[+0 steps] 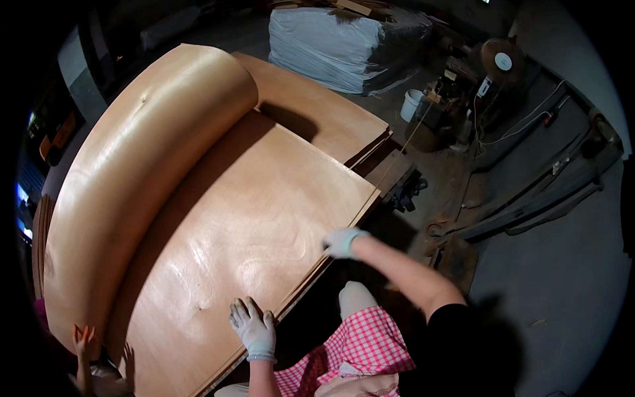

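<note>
Your left hand (253, 329), in a pale knit glove with smudged fingertips, rests palm down near the front edge of the flat wood sheet (258, 198), fingers spread, gripping nothing. Your right hand (344, 243), gloved too, is at the same edge farther along; its fingertips blur dark, and you cannot tell from here whether they pinch the edge. The flat sheet lies before you on top of a layered stack (301, 298), its thin, straight sides slightly uneven. Surface tan, satiny, with wavy grain rings and a small knot near your left hand. Across its left part looms an arched wood sheet (152, 132), bent into a smooth half-barrel, glossy along the crown and dropping a deep brown shadow; that shadow hides whether the two join. At lower left, a co-worker's hand (83, 341), orange at the fingertips, is raised beside the curve. Beyond: a second pile of sheets (331, 112), a bulky block in wrinkled whitish wrap (324, 46), a round white bucket (411, 104). Your checked apron (370, 344) is pink and white cloth.
</note>
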`<action>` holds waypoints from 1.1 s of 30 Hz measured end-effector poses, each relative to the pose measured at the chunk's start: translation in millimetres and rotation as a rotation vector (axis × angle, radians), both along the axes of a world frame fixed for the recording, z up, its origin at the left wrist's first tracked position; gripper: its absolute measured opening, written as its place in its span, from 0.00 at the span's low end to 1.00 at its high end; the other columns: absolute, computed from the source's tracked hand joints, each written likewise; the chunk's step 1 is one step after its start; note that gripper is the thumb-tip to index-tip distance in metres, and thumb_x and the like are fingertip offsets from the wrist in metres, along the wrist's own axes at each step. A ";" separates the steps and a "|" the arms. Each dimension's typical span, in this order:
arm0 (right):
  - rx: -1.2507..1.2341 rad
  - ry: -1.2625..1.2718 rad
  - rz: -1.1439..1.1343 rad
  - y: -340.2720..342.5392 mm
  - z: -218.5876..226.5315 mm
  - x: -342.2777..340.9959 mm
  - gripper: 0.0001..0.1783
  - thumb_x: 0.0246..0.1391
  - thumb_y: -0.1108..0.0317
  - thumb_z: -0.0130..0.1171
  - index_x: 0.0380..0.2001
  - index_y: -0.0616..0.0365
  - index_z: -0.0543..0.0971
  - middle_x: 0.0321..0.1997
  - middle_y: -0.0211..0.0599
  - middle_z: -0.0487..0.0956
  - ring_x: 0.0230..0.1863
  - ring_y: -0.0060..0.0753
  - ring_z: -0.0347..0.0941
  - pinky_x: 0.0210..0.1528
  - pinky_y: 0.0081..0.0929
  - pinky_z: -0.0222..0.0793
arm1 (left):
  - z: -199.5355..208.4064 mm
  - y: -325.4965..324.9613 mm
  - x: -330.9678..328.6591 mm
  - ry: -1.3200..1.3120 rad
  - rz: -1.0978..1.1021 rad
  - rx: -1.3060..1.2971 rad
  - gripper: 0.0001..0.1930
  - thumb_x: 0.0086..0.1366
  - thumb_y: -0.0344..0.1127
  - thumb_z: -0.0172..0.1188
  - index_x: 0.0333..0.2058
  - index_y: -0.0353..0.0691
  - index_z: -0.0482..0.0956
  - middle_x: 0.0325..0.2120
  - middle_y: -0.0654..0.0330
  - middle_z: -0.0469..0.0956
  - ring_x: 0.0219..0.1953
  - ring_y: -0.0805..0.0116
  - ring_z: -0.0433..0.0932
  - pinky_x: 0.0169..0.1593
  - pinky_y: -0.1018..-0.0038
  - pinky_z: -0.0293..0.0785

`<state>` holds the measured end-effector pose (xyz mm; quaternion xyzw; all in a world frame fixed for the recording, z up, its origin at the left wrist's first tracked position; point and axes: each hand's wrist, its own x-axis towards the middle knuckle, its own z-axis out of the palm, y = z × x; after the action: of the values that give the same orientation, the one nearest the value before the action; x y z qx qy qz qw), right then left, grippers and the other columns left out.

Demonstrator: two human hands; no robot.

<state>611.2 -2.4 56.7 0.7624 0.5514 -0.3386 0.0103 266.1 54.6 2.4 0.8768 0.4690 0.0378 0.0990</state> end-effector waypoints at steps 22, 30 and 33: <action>0.635 0.015 -0.617 -68.7 -16.9 17.6 0.20 0.57 0.62 0.57 0.46 0.67 0.75 0.46 0.58 0.77 0.49 0.55 0.73 0.53 0.42 0.68 | 14.1 -39.1 2.4 -0.436 0.173 -0.180 0.26 0.56 0.44 0.66 0.49 0.35 0.75 0.50 0.45 0.73 0.53 0.47 0.71 0.57 0.58 0.66; 0.530 1.062 -0.334 -92.7 68.8 -237.4 0.15 0.58 0.65 0.60 0.41 0.65 0.74 0.62 0.51 0.68 0.51 0.27 0.69 0.53 0.25 0.66 | 87.2 -91.7 -28.2 -1.085 -0.111 -0.270 0.15 0.51 0.34 0.67 0.38 0.37 0.79 0.34 0.50 0.77 0.38 0.53 0.77 0.43 0.65 0.75; 0.454 1.052 -0.240 -95.0 72.5 -280.1 0.15 0.58 0.62 0.60 0.39 0.65 0.73 0.63 0.55 0.67 0.58 0.34 0.67 0.56 0.27 0.64 | 79.6 -109.6 -71.7 -1.333 0.046 -0.507 0.09 0.52 0.26 0.64 0.34 0.35 0.79 0.32 0.55 0.76 0.36 0.64 0.77 0.40 0.72 0.74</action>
<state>331.1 -97.3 129.1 0.5321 0.4507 -0.5438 -0.4669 194.4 -55.0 82.0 0.6071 0.3215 0.4576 0.5644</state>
